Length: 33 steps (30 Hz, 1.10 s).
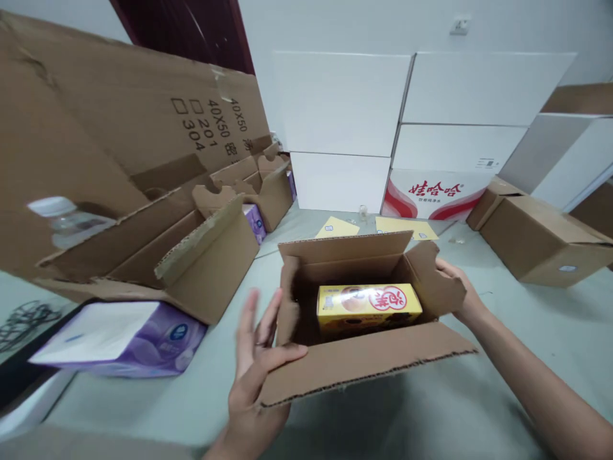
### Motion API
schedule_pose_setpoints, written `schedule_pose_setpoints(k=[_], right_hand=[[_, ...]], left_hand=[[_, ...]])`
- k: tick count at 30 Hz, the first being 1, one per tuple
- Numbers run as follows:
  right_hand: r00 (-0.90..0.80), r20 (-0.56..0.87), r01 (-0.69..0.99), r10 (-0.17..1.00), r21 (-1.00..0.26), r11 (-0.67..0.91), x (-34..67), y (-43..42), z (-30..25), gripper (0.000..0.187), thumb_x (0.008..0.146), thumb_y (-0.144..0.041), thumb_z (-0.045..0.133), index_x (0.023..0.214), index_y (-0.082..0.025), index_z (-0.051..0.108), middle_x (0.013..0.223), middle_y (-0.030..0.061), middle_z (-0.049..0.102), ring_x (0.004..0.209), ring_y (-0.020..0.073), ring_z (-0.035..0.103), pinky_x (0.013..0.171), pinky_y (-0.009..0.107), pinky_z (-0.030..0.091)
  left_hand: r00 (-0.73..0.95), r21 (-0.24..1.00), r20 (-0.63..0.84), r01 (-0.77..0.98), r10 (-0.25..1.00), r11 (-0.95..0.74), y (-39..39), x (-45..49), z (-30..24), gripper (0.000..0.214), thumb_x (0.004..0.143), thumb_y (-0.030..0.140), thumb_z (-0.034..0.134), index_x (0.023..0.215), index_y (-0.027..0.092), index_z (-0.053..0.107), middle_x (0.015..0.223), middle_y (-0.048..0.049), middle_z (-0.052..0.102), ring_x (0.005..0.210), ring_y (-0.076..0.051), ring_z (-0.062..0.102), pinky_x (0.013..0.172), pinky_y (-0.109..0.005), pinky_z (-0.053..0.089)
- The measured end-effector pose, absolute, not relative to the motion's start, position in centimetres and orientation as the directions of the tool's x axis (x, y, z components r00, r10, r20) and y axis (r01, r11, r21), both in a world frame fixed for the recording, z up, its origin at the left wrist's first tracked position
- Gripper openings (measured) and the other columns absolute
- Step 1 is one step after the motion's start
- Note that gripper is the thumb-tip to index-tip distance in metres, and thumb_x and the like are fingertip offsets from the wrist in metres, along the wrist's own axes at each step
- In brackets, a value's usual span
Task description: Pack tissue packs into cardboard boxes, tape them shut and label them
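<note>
An opened cardboard box [335, 255] is tilted towards me in the middle of the view, its flaps folded out. Inside lies a yellow carton [366, 313] with red and white print on top. My left hand [261, 377] is at the box's near left corner, thumb on the front flap and fingers along the left side, some of them blurred. At the right end, my right hand [462, 297] grips the box by its side; part of its fingers are hidden behind the flap.
Two more open cardboard boxes [220, 262] stand on the left, by a purple tissue pack [143, 338] and a clear bottle [71, 223]. White boxes [340, 105] are stacked behind, with yellow paper sheets [338, 227] before them. A closed brown box [546, 236] sits at right.
</note>
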State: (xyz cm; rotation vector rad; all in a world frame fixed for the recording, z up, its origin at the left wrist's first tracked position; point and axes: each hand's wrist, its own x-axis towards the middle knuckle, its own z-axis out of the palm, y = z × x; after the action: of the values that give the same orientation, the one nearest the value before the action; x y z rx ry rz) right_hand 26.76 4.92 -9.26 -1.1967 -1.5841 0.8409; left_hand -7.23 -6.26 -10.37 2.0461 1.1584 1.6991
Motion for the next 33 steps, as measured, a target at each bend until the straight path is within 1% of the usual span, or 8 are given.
schedule_pose_setpoints(k=[3, 6, 12, 15, 18, 23, 29, 33], right_hand=[[-0.139, 0.253, 0.234, 0.958, -0.931, 0.280, 26.5, 3.0, -7.5, 0.061, 0.084, -0.066, 0.059, 0.134, -0.031, 0.053, 0.136, 0.0084, 0.064, 0.121, 0.0291, 0.063, 0.091, 0.040, 0.056], [-0.214, 0.215, 0.155, 0.953, -0.955, 0.251, 25.1, 2.0, -6.4, 0.075, 0.073, -0.063, 0.073, 0.136, -0.032, 0.049, 0.139, 0.0091, 0.061, 0.122, 0.0297, 0.062, 0.095, 0.039, 0.054], [-0.113, 0.286, 0.159, 0.952, -0.940, 0.302, 24.2, 1.7, -6.1, 0.020, 0.080, -0.043, 0.074, 0.096, -0.031, 0.069, 0.134, 0.0046, 0.064, 0.129, 0.0295, 0.056, 0.098, 0.042, 0.051], [-0.221, 0.303, 0.140, 0.927, -0.931, 0.338, 25.1, 1.4, -5.9, 0.027, 0.082, -0.055, 0.064, 0.086, -0.030, 0.076, 0.141, 0.0043, 0.060, 0.139, 0.0358, 0.045, 0.105, 0.050, 0.045], [-0.294, 0.252, 0.139, 0.922, -0.943, 0.302, 25.8, 0.9, -5.8, 0.052, 0.082, -0.071, 0.050, 0.098, -0.031, 0.079, 0.150, 0.0057, 0.052, 0.144, 0.0408, 0.037, 0.105, 0.054, 0.043], [-0.211, 0.167, 0.306, 0.963, -0.924, 0.228, 25.9, 0.0, -6.5, 0.044, 0.075, -0.068, 0.066, 0.097, -0.032, 0.076, 0.154, 0.0055, 0.046, 0.141, 0.0416, 0.039, 0.106, 0.051, 0.041], [-0.112, 0.188, 0.368, 0.976, -0.904, 0.217, 25.9, -0.9, -7.4, 0.027, 0.081, -0.052, 0.065, 0.096, -0.031, 0.073, 0.150, 0.0042, 0.050, 0.143, 0.0405, 0.036, 0.109, 0.051, 0.039], [-0.093, 0.207, 0.394, 0.974, -0.891, 0.227, 26.5, -2.1, -8.0, 0.027, 0.083, -0.049, 0.062, 0.100, -0.033, 0.074, 0.150, 0.0043, 0.049, 0.138, 0.0405, 0.043, 0.102, 0.050, 0.046]], left_hand=[[0.184, 0.569, 0.744, 0.327, 0.642, -0.754, -5.8, -7.0, -10.0, 0.014, 0.097, 0.025, 0.052, 0.106, 0.025, 0.064, 0.158, -0.0066, 0.039, 0.146, -0.029, 0.038, 0.118, -0.053, 0.037], [0.242, 0.520, 0.760, 0.332, 0.604, -0.787, -5.2, -7.1, -9.4, 0.014, 0.098, 0.033, 0.052, 0.101, 0.023, 0.061, 0.152, -0.0116, 0.046, 0.144, -0.031, 0.041, 0.119, -0.059, 0.031], [0.220, 0.566, 0.757, 0.253, 0.616, -0.785, -5.0, -6.2, -8.5, 0.016, 0.101, 0.041, 0.044, 0.101, 0.027, 0.051, 0.100, -0.0034, 0.078, 0.109, -0.024, 0.071, 0.123, -0.063, 0.015], [-0.015, 0.681, 0.720, 0.206, 0.694, -0.703, -4.4, -5.0, -8.6, 0.014, 0.100, 0.032, 0.051, 0.113, 0.028, 0.050, 0.089, 0.0008, 0.071, 0.087, -0.015, 0.071, 0.113, -0.045, 0.041], [-0.252, 0.741, 0.671, 0.239, 0.697, -0.627, -3.8, -4.1, -8.7, 0.030, 0.094, 0.026, 0.058, 0.123, 0.027, 0.050, 0.116, -0.0067, 0.056, 0.109, -0.017, 0.060, 0.097, -0.032, 0.051], [-0.072, 0.908, 0.381, 0.217, 0.922, -0.359, -3.3, -4.4, -8.2, 0.035, 0.094, 0.036, 0.043, 0.125, 0.029, 0.057, 0.152, -0.0077, 0.033, 0.146, -0.030, 0.028, 0.117, -0.053, 0.032], [0.039, 0.988, 0.154, -0.028, 0.987, -0.153, -2.8, -5.3, -7.8, 0.042, 0.082, 0.041, 0.053, 0.120, 0.025, 0.061, 0.159, -0.0069, 0.027, 0.150, -0.034, 0.022, 0.121, -0.053, 0.026], [0.102, 0.987, 0.160, 0.018, 0.982, -0.163, -2.9, -5.6, -8.1, 0.031, 0.083, 0.042, 0.054, 0.108, 0.027, 0.063, 0.159, -0.0053, 0.029, 0.149, -0.035, 0.024, 0.118, -0.055, 0.029]])
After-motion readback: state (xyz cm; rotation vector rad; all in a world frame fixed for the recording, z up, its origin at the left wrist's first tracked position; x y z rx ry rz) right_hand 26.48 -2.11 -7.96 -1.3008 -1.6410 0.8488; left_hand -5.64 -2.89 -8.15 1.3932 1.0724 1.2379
